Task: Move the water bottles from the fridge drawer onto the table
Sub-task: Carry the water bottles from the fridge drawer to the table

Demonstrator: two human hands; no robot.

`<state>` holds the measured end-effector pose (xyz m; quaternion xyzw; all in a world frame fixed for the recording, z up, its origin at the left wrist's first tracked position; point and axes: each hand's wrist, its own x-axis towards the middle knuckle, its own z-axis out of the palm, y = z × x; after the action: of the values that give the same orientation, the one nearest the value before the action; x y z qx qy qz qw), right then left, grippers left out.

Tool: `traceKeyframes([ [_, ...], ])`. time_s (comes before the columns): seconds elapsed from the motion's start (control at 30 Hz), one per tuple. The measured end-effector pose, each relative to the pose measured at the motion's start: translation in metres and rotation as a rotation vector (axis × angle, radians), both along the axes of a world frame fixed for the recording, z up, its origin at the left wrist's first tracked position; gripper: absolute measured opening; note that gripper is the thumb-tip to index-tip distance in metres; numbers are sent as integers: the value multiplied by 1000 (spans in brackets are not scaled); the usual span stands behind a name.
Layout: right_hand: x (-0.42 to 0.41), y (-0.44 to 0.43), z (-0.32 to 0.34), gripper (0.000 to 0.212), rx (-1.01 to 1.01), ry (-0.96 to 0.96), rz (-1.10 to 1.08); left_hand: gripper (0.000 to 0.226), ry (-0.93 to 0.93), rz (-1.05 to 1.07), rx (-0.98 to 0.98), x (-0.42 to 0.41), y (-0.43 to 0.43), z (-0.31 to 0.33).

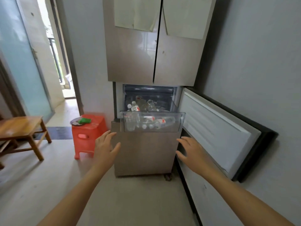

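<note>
Table [19, 126]: wooden, far left; top bare where visible, partly cut off by the frame edge.
Stool [88, 131]: red plastic, between table and fridge; a plate with something green on top.
Left hand [104, 147]: fingers spread, empty, reaching forward, below and left of the drawer.
Fridge [151, 46]: upper doors closed; lower right door [216, 128] swung wide open against the right wall.
Drawer [153, 122]: clear plastic, pulled out over the closed lower left door.
Bottles [146, 118]: clear plastic, white caps, red-and-white labels; heaped in the drawer, some upright at far left, most lying crosswise.
Right hand [190, 150]: fingers spread, empty, below the drawer's right corner, just in front of the open door.
Handling: probably light if empty, thin-walled and easily dented; smooth, possibly damp and slippery; best gripped around the body or neck, uppermost ones first.
Edges: drawer's front lip to be cleared on lifting out; open door crowds the right side.
Open room: bare floor near and left, an unobstructed path past the stool to the table.
</note>
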<state>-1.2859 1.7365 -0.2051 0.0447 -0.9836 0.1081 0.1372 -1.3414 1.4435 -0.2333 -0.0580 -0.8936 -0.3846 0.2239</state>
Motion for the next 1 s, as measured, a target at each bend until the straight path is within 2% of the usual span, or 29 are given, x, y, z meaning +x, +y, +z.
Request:
traceKeyframes([
  [0.17,-76,5,-24,50,-1,-93,79,39,-52,80,-7,-41,9,-15],
  [0.3,-162,-3,-38,51,-12,-144,139,42,-100,165,-38,-112,-10,-36],
  [0.5,-265,-5,-36,49,20,-178,176,39,-169,161,25,-224,-16,-43],
  [0.7,-357,19,-4,47,-218,-60,2,37,-167,87,70,-330,5,-13],
  [0.87,-393,40,-24,45,-279,-130,-31,34,-198,-46,95,-374,38,-11],
  [1.0,-430,63,-28,46,-347,-160,-32,27,-164,-54,164,-402,64,7],
])
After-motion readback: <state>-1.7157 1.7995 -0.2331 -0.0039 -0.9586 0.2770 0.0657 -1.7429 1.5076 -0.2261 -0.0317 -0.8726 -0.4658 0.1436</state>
